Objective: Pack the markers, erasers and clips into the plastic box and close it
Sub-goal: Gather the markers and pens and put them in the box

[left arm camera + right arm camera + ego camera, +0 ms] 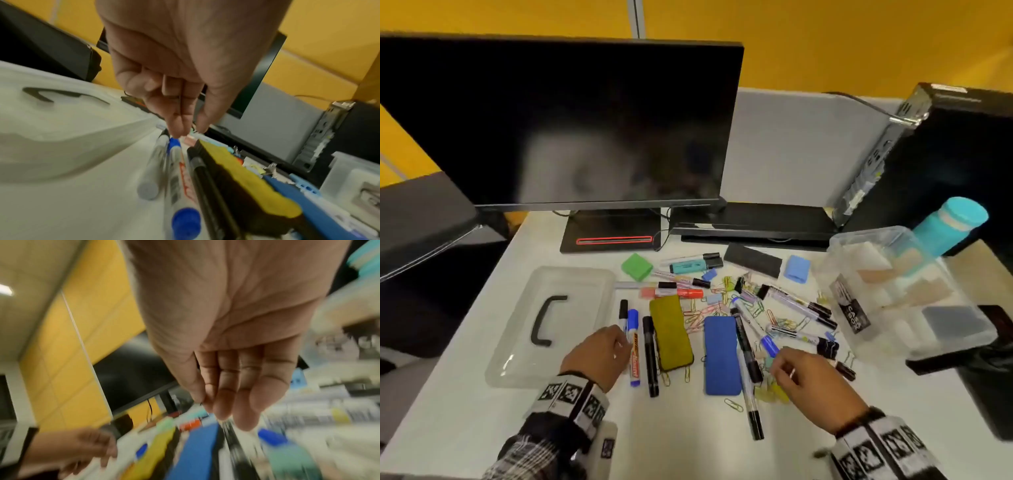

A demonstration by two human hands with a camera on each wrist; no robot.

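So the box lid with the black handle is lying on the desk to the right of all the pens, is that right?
Not quite. The lid does lie on the desk, but to the left of the pens, beside the left hand. The head view shows it.

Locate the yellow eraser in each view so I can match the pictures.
Head: yellow eraser lies centre, between the black marker and blue eraser.
Left wrist: lower right.
Right wrist: blurred, bottom centre-left.
Shared landmark: the blue eraser beside it.

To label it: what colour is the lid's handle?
Black; the handle shows best in the head view.
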